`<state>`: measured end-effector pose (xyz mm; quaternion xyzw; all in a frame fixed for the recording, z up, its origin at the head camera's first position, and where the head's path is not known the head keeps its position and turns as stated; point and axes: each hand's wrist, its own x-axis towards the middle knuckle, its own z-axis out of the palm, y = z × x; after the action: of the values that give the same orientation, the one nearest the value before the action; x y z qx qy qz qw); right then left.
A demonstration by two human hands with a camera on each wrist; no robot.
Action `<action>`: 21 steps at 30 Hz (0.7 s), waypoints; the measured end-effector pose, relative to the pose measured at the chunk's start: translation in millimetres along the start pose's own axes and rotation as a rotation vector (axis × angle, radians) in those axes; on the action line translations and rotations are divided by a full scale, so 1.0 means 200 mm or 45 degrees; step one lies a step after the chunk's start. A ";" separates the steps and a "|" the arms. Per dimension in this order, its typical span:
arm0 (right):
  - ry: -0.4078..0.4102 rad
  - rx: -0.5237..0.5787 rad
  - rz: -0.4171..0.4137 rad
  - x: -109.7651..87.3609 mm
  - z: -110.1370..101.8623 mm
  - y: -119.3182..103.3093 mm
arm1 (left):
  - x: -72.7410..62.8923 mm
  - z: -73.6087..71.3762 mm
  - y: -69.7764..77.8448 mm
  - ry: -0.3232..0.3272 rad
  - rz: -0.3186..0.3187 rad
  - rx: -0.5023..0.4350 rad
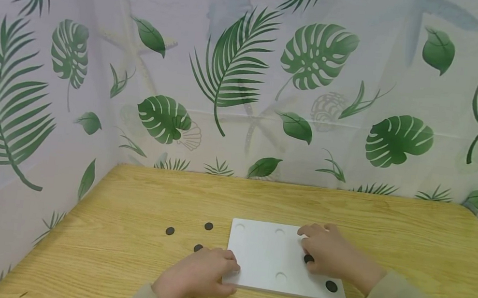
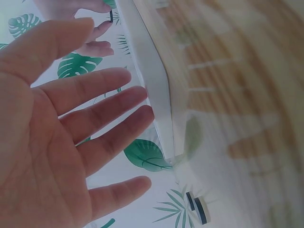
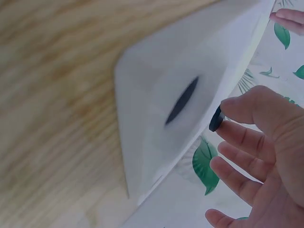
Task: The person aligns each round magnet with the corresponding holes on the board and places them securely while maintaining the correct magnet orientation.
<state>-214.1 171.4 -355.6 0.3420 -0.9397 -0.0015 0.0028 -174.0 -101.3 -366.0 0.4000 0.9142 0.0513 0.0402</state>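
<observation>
A white board (image 1: 258,253) with several shallow round recesses (image 1: 281,277) lies flat on the table. My right hand (image 1: 330,253) is over the board's right part, pinching a black disc (image 3: 215,119) between thumb and index finger, the other fingers spread. In the near right corner of the board, a second black disc (image 1: 331,286) sits in its place. At the board's near left corner is my left hand (image 1: 206,272), fingers extended and apart in the left wrist view, fingertips right at the edge.
Left of the board, three loose black discs lie on the wooden table (image 1: 123,253): one farthest left (image 1: 170,231), one farther back (image 1: 208,226), and one (image 1: 198,248) partly behind the left hand. A leaf-patterned cloth (image 1: 229,157) hangs behind and at the left.
</observation>
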 end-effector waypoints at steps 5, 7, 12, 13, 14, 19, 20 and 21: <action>-0.005 -0.012 -0.002 0.01 0.01 -0.03 | 0.00 0.00 0.00 -0.006 -0.006 -0.008; -0.009 -0.026 -0.003 0.02 0.01 -0.04 | 0.00 0.00 0.00 -0.007 -0.005 -0.010; 0.002 -0.056 -0.040 0.03 0.02 -0.06 | 0.00 0.00 0.01 -0.009 -0.005 -0.006; 0.006 -0.057 -0.051 0.04 0.02 -0.06 | 0.00 0.00 0.01 -0.009 -0.006 -0.005; 0.009 -0.054 -0.057 0.04 0.02 -0.07 | 0.00 0.00 0.01 -0.009 -0.008 -0.006; -0.006 -0.043 -0.069 0.05 0.01 -0.10 | 0.00 0.00 0.01 -0.003 -0.007 0.000; -0.012 -0.046 -0.070 0.05 0.01 -0.11 | 0.00 0.00 0.00 -0.002 -0.005 0.001; -0.021 -0.043 -0.071 0.05 0.00 -0.11 | 0.00 0.00 0.00 0.000 -0.004 0.004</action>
<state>-207.7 147.4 -355.8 0.3678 -0.9297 -0.0203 0.0009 -173.2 -100.8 -365.7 0.3988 0.9148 0.0498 0.0397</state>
